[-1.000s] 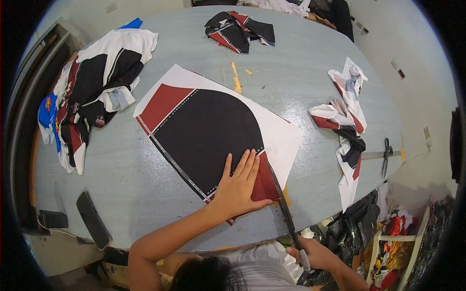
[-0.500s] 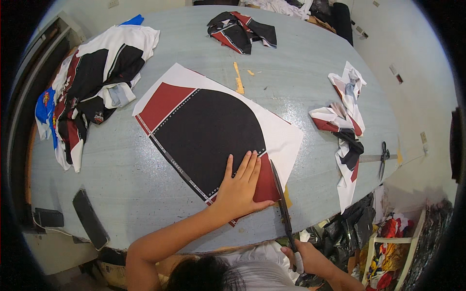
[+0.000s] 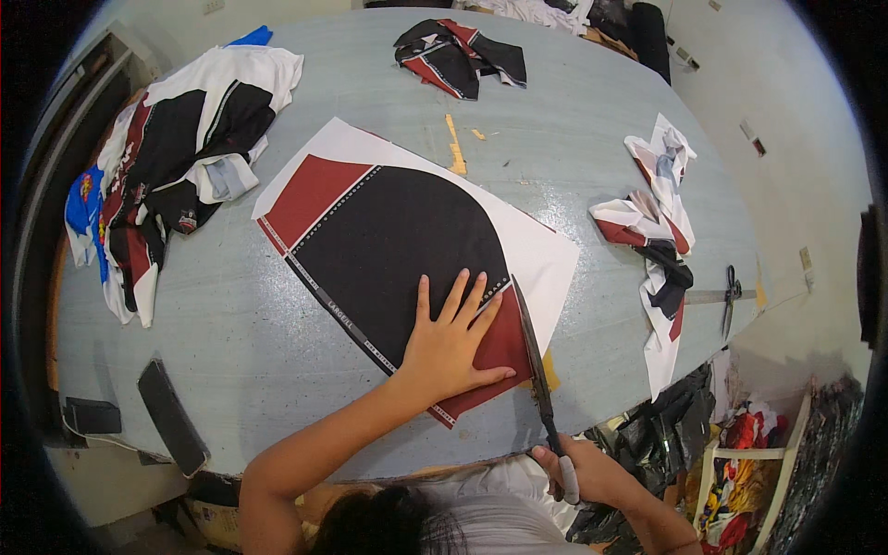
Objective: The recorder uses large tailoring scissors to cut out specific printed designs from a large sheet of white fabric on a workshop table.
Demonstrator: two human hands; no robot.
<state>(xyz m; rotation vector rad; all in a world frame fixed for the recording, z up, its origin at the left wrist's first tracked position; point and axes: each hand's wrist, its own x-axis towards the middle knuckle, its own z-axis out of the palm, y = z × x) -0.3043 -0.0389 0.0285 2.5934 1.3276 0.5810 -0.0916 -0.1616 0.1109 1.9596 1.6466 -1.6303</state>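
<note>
A printed fabric panel (image 3: 398,227), black and dark red with white margins, lies flat on the table. My left hand (image 3: 449,342) rests palm down on its near part, fingers spread, holding nothing. My right hand (image 3: 592,470), at the table's near edge, is closed around the handles of large dark scissors (image 3: 536,375). Their long blades point away from me, along the line between the red corner and the white margin. The tips are near the end of the dotted stripe. Whether the blades are parted is hard to see.
Crumpled garment pieces (image 3: 185,148) are heaped at the left, a smaller black-red bundle (image 3: 458,57) at the far side, white-red scraps (image 3: 652,245) at the right. Other scissors (image 3: 731,298) lie by the right edge. A dark flat block (image 3: 173,416) sits near left.
My left hand has shifted slightly left and away from me, its fingers now spread wider. My right hand and the scissors have moved forward along the panel's red corner.
</note>
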